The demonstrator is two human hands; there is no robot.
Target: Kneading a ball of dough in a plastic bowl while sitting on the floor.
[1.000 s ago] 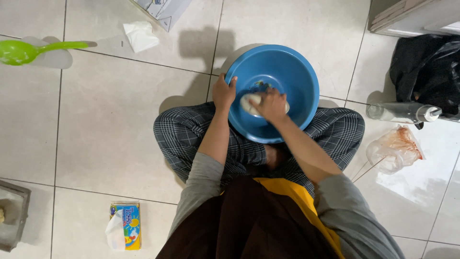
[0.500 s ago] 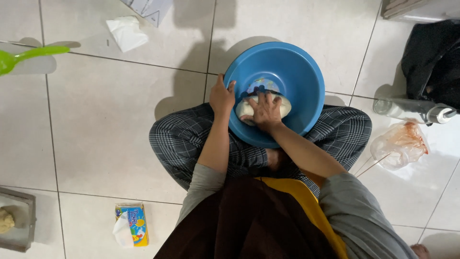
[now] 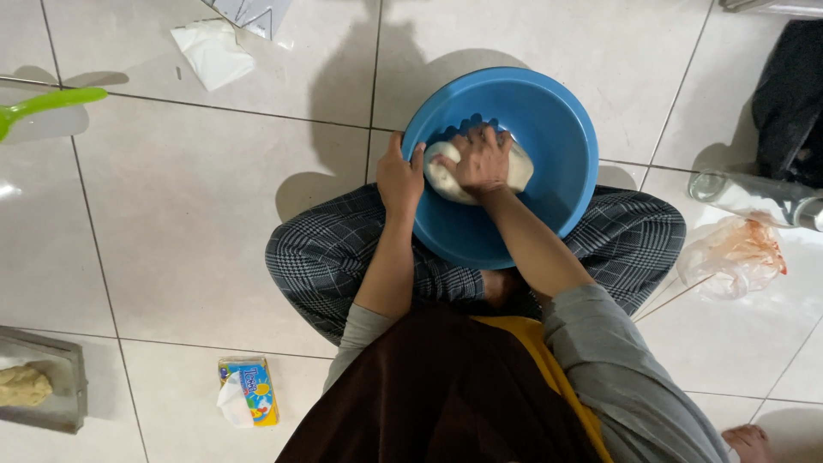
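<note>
Open floor: bare tile lay left of the knees, between the green spoon (image 3: 47,105) and the tissue pack (image 3: 249,391).
Left hand (image 3: 399,177): clamped on the blue bowl (image 3: 549,120) at its left rim.
Right hand (image 3: 482,159): fingers curled, pressing the dough (image 3: 446,176).
Dough: inside the bowl, long axis left-right.
</note>
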